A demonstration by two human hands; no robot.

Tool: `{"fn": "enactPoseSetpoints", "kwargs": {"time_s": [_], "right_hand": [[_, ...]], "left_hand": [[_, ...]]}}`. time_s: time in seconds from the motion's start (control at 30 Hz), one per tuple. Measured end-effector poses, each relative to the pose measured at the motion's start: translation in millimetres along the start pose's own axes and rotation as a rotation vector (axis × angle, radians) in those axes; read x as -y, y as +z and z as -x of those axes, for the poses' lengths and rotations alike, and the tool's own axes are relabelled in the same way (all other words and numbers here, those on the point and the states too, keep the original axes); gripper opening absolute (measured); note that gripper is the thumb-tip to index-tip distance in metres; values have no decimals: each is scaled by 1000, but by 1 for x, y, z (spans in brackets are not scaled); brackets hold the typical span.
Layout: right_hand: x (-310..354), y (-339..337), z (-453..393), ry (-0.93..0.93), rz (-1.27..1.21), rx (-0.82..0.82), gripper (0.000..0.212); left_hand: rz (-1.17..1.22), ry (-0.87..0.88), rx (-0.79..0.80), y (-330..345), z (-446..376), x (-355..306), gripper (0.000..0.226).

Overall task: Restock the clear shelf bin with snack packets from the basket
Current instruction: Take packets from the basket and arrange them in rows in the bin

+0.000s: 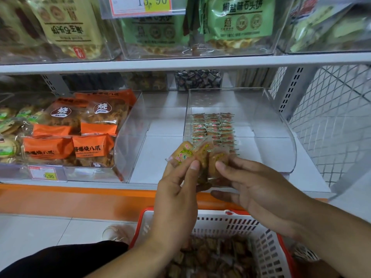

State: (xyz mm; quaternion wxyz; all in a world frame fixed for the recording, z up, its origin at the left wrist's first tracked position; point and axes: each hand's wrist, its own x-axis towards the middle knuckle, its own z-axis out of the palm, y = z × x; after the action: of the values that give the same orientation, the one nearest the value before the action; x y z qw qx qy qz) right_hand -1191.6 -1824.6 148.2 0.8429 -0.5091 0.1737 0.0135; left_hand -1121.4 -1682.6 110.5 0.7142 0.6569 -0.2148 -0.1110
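Both your hands are pinching a small bunch of snack packets (197,156), left hand (176,189) and right hand (251,187), right at the bin (281,125) front edge. Few rows stacked along its left wall, basket (267,249) still loaded, so you're early on.

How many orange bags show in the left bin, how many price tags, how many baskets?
Orange bags: 5
Price tags: 2
Baskets: 1
Total: 8
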Motion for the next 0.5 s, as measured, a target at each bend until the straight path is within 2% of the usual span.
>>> {"fn": "enactPoseSetpoints", "kwargs": {"time_s": [0.1,0.2,0.27,0.3,0.37,0.4,0.5], "right_hand": [[4,-5,-1,-19,52,35,40],[10,-11,-6,-36,62,30,45],[22,-19,-10,-117,85,-1,47],[32,-27,-13,-208,212,-58,45],[54,-45,-18,-385,679,-238,40],[63,-54,-20,-414,885,-302,40],[68,-74,-33,-232,1272,-309,36]], "left_hand": [[-98,67,-19,1,-4,-3,26],[-92,70,-54,1,-10,-3,20],[-91,62,-82,-4,-15,-2,20],[-91,55,-92,-6,-17,-2,21],[-71,31,-105,-9,-21,-1,23],[-49,15,-110,-10,-22,0,24],[-23,-19,-116,-6,-23,4,25]]}}
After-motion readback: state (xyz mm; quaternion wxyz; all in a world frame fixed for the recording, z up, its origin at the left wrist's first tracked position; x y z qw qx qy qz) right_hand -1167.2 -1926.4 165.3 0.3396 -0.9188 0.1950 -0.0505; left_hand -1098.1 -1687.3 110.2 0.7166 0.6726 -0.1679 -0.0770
